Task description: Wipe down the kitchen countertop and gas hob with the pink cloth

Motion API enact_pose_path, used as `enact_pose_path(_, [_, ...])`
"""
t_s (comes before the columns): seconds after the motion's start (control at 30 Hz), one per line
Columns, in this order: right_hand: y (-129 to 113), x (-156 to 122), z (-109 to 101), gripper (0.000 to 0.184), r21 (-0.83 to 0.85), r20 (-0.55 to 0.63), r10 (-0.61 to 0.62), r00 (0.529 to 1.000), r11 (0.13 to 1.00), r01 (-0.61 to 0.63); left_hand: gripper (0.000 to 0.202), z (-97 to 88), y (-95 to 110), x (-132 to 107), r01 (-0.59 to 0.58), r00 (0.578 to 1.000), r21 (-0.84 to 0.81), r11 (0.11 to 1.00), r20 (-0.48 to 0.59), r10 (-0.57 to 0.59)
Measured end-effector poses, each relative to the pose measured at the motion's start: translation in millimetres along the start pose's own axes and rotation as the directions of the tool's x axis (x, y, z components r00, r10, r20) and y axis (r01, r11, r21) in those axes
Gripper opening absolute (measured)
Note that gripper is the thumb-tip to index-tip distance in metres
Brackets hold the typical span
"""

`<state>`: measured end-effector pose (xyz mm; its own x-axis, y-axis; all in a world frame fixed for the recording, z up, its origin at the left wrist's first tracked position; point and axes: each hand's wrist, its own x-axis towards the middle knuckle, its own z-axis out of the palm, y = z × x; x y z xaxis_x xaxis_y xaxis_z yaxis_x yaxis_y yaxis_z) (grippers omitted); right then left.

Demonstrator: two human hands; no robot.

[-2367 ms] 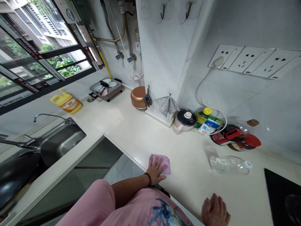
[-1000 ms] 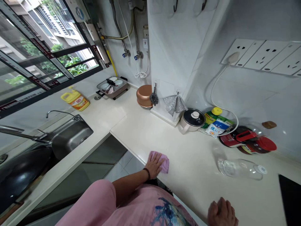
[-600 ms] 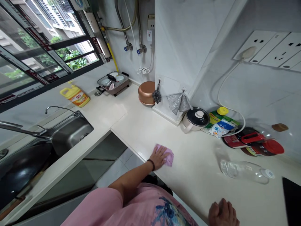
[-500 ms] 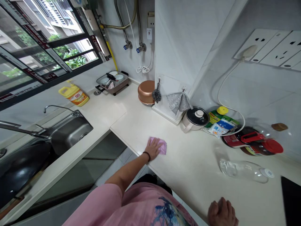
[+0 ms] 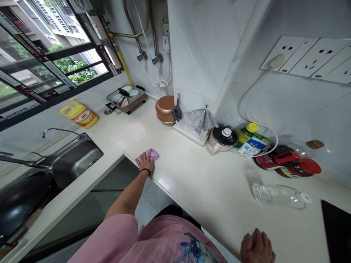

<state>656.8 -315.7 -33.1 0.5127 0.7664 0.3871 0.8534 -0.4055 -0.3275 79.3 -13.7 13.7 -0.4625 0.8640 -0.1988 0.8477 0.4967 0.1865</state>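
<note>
Pale countertop (image 5: 197, 182) turns a corner, and I see 1 pink cloth (image 5: 154, 154) near it, under the left hand (image 5: 145, 163), fingers slightly spread. Well apart rests the right hand (image 5: 257, 247), fingers loosely curled.

A dark-framed window (image 5: 44, 58) at left lets in daylight; pale, glossy walls (image 5: 200, 47) with 2 blue-handled valves (image 5: 158, 59) back the L-shaped cream bench (image 5: 194, 179), above light floor tiles (image 5: 153, 199).

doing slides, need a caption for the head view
Left hand spread on a pink cloth, right hand near a clear bottle.
</note>
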Motion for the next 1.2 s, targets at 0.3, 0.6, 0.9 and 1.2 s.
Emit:
enact_pose_path(0.3, [-2.2, 0.4, -0.8, 0.069, -0.011, 0.002, 0.002, 1.0, 1.0, -0.002, 0.068, 17.3, 117.6, 4.7, -0.211, 0.974, 0.013, 0.977, 0.089, 0.209])
enact_pose_path(0.6, [0.8, -1.3, 1.6, 0.067, -0.003, 0.025, 0.035, 0.999, 0.999, -0.035, 0.063, 91.5, 248.4, -113.2, -0.878, 0.412, -0.166, 0.45, 0.218, 0.885])
enact_pose_path(0.9, [-0.9, -3.4, 0.4, 0.069, 0.017, 0.039, 0.057, 0.998, 0.998, -0.058, 0.059, 66.1, 252.8, -55.7, -0.914, 0.351, -0.128, 0.385, 0.227, 0.909])
enact_pose_path(1.2, [13.1, -8.2, 7.4, 0.07, -0.049, 0.065, 0.053, 0.996, 0.998, -0.05, 0.066, 15.6, 197.3, 78.1, -0.619, 0.779, 0.032, 0.785, 0.15, 0.609])
